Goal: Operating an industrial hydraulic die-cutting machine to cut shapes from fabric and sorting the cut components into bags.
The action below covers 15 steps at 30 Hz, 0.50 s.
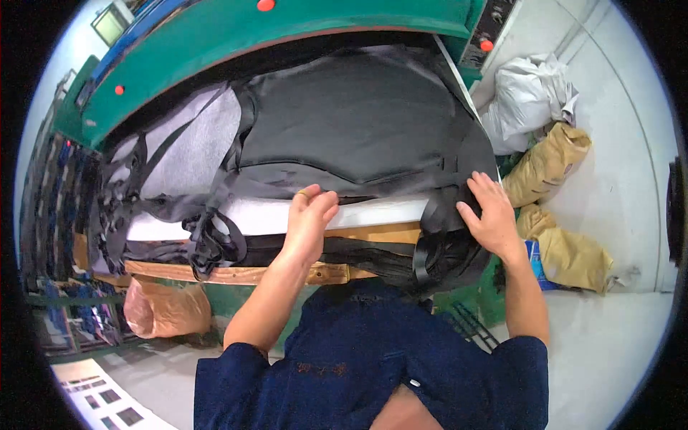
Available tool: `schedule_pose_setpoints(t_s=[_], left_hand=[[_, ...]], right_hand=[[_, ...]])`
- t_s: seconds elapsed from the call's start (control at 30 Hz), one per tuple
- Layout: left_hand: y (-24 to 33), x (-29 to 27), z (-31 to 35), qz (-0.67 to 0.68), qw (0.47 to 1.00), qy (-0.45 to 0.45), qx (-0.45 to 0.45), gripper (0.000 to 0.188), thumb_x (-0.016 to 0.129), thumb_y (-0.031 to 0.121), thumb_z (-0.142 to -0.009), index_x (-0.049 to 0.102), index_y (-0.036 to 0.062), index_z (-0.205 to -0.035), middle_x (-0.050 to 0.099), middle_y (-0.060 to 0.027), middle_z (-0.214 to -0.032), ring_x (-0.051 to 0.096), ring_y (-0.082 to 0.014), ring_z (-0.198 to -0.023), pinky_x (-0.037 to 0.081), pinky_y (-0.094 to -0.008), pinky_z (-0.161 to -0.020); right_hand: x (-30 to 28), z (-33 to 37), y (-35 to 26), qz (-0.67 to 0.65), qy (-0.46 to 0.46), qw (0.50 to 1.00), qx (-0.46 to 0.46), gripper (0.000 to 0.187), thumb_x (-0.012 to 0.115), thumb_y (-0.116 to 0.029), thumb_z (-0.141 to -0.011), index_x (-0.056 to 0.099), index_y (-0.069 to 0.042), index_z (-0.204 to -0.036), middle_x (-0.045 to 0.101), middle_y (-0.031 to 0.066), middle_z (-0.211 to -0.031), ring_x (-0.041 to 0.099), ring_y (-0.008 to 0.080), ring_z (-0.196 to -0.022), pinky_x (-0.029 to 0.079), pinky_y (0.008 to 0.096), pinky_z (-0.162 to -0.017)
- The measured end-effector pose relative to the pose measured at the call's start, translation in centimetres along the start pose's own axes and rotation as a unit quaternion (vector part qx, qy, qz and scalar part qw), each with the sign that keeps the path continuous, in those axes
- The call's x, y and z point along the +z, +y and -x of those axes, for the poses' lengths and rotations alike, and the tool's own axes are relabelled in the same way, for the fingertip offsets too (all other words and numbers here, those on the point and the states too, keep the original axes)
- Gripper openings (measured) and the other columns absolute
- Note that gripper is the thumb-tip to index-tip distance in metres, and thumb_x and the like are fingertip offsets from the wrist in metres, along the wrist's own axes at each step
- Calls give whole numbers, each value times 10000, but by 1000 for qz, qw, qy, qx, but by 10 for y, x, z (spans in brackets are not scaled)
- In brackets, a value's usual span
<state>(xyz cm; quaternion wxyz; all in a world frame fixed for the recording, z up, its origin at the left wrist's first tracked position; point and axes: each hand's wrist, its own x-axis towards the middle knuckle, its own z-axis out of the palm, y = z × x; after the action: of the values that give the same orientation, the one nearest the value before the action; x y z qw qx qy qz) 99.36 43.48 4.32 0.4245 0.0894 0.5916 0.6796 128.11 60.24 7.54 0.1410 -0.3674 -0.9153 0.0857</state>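
A large black leather-like sheet (351, 118) lies across the work surface, with a seam or fold along its near side. At this near edge is my left hand (309, 218), its fingers loosely bent and a ring on one of them. No held material shows in it. Over on the right, my right hand (494, 213) rests with fingers spread on the sheet's dark right side. Beneath the near edge a white board (380, 213) shows. Black straps (215, 233) lie tangled left of my left hand, and a loop of black strap (424, 251) hangs near my right hand.
A green machine beam (287, 32) with red knobs spans the far side. Grey fabric (192, 143) lies at the left. A wooden strip (251, 274) runs along the front, with a pinkish plastic bag (168, 309) below. White (527, 97) and tan sacks (548, 165) stand at right.
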Motion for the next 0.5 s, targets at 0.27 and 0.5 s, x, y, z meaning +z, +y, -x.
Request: schedule_pose_setpoints(t_s=[0.27,0.5], left_hand=[[-1,15,34,90,996,-9,20,640,646,99,-874,282,-95,-1364,501,-230,-1233,551,-292,-1153,462,-363,-990],[-19,35,42,179,982,58,-31,500,588,161,-915,377,-79,-1299,541,-234,-1233,563,-331,-1146,434,-404,-1019]], right_hand=[[-25,-39,-25,-119,-20,992,-20,477,682,-238,-827,579,41,-1200,573,233,-1257,525,365,-1200,414,396,-1022],[16,-98,-47,-150,-89,937,-304,461,674,-165,-821,560,24,-1226,554,230,-1282,505,372,-1223,404,416,-1039]])
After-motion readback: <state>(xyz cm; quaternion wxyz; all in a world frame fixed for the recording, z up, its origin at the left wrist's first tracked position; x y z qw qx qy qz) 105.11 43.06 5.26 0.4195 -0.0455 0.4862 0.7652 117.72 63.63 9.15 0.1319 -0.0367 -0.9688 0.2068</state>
